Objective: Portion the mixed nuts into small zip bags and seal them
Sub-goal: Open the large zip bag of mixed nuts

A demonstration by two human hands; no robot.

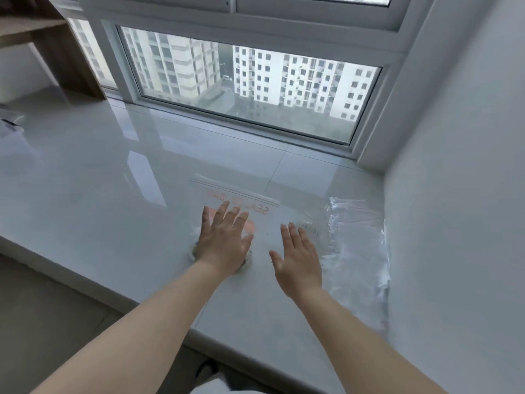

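Head view: clear flat plastic zip bag w/ red lettering (241, 203) lies under left hand (223, 243), fingers spread flat, zip end pointing away. Right hand (298, 261) open, flat beside it; crinkly clear plastic (358, 237) just right.

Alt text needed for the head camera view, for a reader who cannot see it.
Two bare hands lie on a glossy white sill below a window: the left hand presses flat on a clear zip bag with red lettering, the right hand rests open beside crumpled clear plastic.
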